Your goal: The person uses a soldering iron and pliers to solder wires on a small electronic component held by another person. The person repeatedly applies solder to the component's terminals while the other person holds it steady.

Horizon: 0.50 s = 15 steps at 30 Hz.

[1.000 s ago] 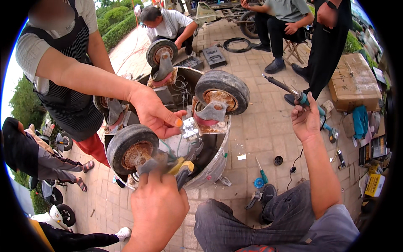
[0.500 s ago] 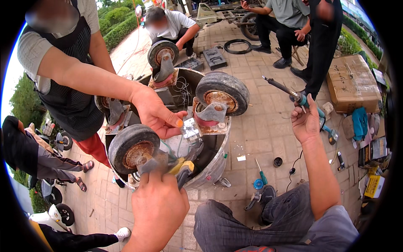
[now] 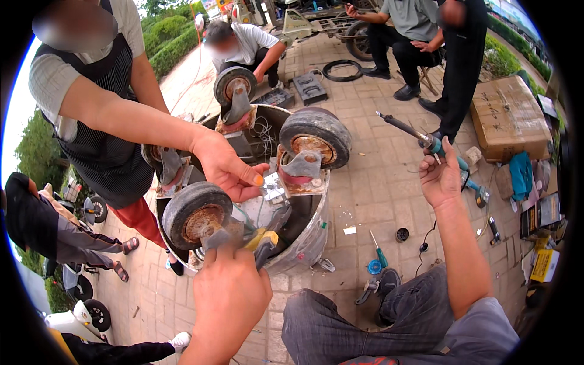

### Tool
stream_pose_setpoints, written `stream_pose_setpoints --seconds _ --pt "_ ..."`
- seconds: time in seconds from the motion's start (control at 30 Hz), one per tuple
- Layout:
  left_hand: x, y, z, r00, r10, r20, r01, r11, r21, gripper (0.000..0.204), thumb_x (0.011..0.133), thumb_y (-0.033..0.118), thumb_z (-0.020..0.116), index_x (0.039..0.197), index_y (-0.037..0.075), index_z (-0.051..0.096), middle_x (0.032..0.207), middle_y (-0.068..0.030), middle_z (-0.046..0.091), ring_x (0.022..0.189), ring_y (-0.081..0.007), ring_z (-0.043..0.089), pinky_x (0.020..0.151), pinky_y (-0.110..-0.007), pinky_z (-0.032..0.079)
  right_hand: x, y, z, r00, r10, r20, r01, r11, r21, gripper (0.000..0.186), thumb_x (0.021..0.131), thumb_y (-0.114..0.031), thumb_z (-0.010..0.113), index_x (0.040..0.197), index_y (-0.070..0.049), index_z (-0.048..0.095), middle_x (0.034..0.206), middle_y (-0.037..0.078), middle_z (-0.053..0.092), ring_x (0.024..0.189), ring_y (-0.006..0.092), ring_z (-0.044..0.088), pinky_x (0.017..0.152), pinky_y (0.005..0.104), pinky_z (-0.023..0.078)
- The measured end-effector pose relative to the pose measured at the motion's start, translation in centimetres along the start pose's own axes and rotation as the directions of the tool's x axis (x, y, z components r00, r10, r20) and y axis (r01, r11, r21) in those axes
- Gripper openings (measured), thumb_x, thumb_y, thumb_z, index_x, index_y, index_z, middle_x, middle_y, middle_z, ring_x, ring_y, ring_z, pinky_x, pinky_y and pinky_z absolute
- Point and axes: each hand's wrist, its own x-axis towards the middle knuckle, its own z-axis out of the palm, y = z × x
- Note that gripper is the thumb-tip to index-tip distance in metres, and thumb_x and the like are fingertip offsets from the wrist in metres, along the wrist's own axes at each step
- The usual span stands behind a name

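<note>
Swinging the soldering iron (image 3: 435, 145) left could burn a helper's hand (image 3: 226, 163) — right hand (image 3: 441, 175) clamps it — can't tell for left hand (image 3: 234, 289).

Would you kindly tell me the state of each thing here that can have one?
Soldering iron: raised; whether hot, unclear
Right hand: closed, gripping it
Left hand: fingers curled, hold unclear
White block: held in co-worker's hand
Casters: wheels upward, rusty
Drum: open-topped
Screwdriver: lying unheld
Cardboard box: shut
Black coil: lying flat

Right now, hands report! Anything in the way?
Right hand: soldering iron, raised. Left hand: at near caster, grip unclear. Co-worker's hand: holding silvery piece over drum.
</note>
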Motion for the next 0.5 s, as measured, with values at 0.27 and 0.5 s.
stream_pose_setpoints --seconds 0.27,0.5 --pt "-0.2 0.0 0.3 0.999 0.004 -0.034 -0.005 1.000 -0.018 0.019 0.076 0.013 0.066 0.082 -0.005 0.063 0.087 -0.0226 0.063 0.086 -0.0405 0.062 0.076 -0.048 0.051 -0.9 -0.4 0.4 1.000 -0.021 0.000 0.021 1.000 0.012 0.030 0.089 -0.035 0.072 0.093 -0.006 0.065 0.082 0.005 0.064 0.063 0.0085 0.056 0.059 0.0230 0.051" --pt "-0.9 0.3 -0.6 0.999 -0.033 -0.008 0.033 0.999 0.015 0.018 0.076 0.012 0.065 0.081 -0.004 0.063 0.083 -0.0215 0.064 0.081 -0.0396 0.063 0.073 -0.048 0.052 -1.5 0.2 1.1 1.000 -0.002 0.011 0.001 1.000 0.029 0.029 0.090 -0.035 0.070 0.093 -0.006 0.065 0.081 0.005 0.065 0.063 0.0086 0.058 0.059 0.0235 0.051"
